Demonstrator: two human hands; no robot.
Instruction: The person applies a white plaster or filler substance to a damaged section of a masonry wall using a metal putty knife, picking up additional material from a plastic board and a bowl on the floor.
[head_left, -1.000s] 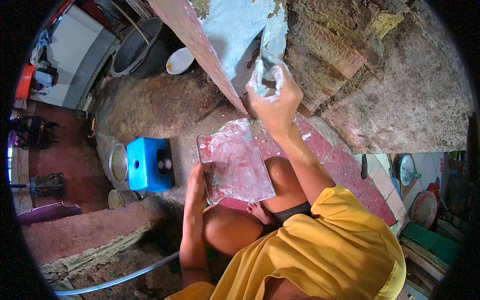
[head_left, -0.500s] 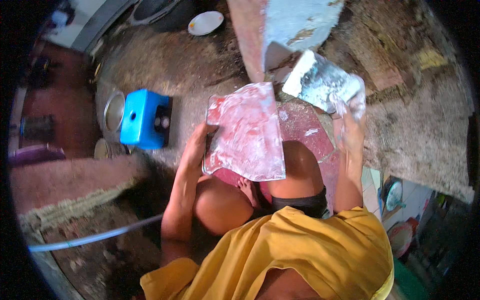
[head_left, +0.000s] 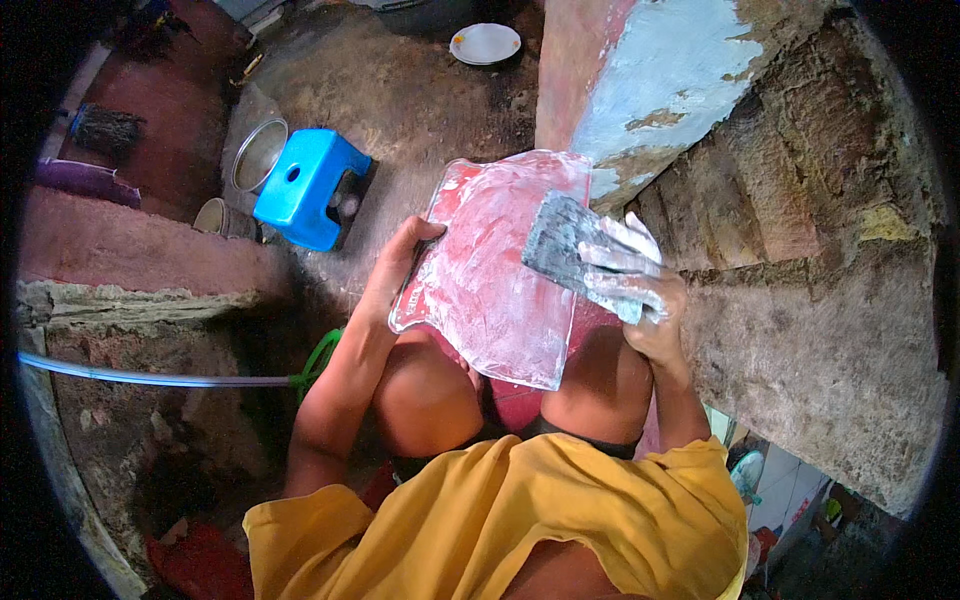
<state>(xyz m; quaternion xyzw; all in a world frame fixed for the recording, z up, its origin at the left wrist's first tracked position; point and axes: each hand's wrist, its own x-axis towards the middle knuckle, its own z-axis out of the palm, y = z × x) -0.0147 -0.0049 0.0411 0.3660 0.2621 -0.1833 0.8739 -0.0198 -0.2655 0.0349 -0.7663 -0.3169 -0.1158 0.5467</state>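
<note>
My left hand (head_left: 402, 268) is closed on the left edge of a thin red sheet (head_left: 495, 265), its thumb on top. White paste is smeared in streaks over the sheet, which lies tilted above my knees. My right hand (head_left: 648, 290) grips a flat grey, dark-smudged pad (head_left: 560, 240), whose exact kind I cannot make out. White paste coats the fingers spread across the pad's back. The pad overlaps the sheet's right edge; whether it presses on the sheet I cannot tell.
A blue plastic stool (head_left: 310, 185) stands at left beside a round metal pan (head_left: 260, 155). A white plate (head_left: 485, 44) lies on the far floor. A wall corner with peeling pale-blue paint (head_left: 665, 75) rises ahead. A pale hose (head_left: 160, 375) crosses the left side.
My right hand has brought the pad leftward and down from beyond the sheet's right side to over its right edge. My left hand still holds the sheet. The whole view has shifted.
</note>
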